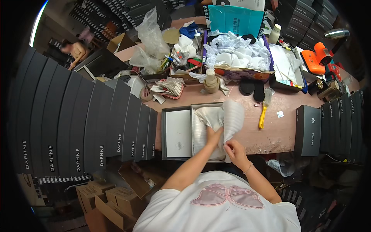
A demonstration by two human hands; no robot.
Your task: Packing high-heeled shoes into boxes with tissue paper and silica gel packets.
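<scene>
A dark shoe box (pixel 192 112) lies open in front of me, and white foam sheet (pixel 234 118) lines it and folds up over its right rim. Inside is a cream, soft wrapped bundle (pixel 208 116); what it covers is hidden. My left hand (pixel 213 136) reaches into the box against the bundle, its fingers partly hidden by the wrapping and foam. At the near right corner, my right hand (pixel 235 151) pinches the foam sheet's lower edge. Beside the box on the left lies its grey-white lid (pixel 178 135), inner face up.
Tall rows of dark shoe boxes (pixel 73 123) stand at the left, more boxes (pixel 308 131) at the right. A yellow-handled brush (pixel 262 114), black insoles (pixel 252 89) and a cream bottle (pixel 211 82) lie beyond. Farther back is a bin of crumpled white paper (pixel 237 50). Another person sits far left.
</scene>
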